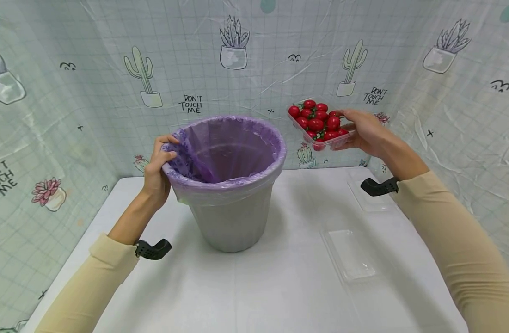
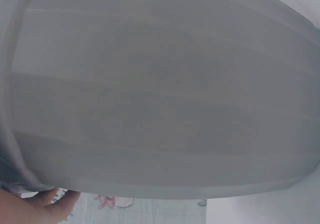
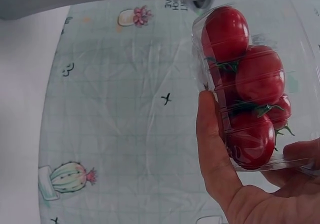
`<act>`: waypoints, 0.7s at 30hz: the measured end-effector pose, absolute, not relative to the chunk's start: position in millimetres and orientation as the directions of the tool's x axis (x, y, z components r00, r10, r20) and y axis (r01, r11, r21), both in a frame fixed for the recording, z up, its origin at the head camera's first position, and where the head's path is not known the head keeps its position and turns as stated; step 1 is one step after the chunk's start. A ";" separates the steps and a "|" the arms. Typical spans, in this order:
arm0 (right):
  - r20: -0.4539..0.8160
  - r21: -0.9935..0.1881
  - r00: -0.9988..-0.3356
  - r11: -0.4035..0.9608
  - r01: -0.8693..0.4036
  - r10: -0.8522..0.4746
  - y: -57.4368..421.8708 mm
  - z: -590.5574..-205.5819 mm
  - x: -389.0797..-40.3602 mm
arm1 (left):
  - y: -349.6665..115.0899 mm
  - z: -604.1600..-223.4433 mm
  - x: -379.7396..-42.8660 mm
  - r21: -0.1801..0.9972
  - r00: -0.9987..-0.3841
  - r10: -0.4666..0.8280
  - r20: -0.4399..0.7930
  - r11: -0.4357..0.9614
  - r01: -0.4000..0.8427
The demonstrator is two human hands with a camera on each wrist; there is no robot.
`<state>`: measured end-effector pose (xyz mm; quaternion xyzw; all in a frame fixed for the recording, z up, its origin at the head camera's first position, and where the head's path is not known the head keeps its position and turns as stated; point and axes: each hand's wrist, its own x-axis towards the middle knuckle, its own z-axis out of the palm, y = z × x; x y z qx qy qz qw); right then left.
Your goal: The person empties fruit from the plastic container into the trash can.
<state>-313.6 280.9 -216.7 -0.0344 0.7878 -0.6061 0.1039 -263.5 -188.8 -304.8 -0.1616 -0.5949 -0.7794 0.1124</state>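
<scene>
A grey bin (image 1: 233, 226) stands upright on the table, its rim covered by a purple plastic bag (image 1: 237, 181) that lines the inside. My left hand (image 1: 155, 166) grips the bin's left rim over the bag, with the thumb on top. In the left wrist view the bin's wall (image 2: 165, 99) fills most of the picture. Raised to the right of the bin, my right hand (image 1: 364, 132) holds a clear plastic box (image 3: 300, 24) from its side and underneath. Red cherry tomatoes (image 1: 315, 125) with green stems fill this tilted box, apart from the bin.
On the white table (image 1: 271, 296), a clear plastic tray or lid (image 1: 352, 254) lies right of the bin. Another clear plastic piece (image 1: 370, 196) lies farther back, near the right edge. A patterned curtain (image 1: 262, 83) surrounds the table at the back and sides.
</scene>
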 end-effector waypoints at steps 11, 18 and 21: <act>-0.103 -0.961 -0.965 0.275 0.034 -0.240 267.0 -196.8 -307.6 | -188.2 -303.3 -263.1 0.889 -0.921 0.021 0.389 -0.270 0.369; -0.083 -0.969 -0.958 0.245 0.015 -0.273 255.3 -184.8 -305.5 | -188.4 -304.1 -263.2 0.889 -0.922 0.022 0.386 -0.273 0.366; -0.081 -0.969 -0.956 0.247 0.009 -0.281 248.4 -180.4 -305.3 | -188.4 -304.9 -263.8 0.889 -0.922 0.022 0.387 -0.275 0.366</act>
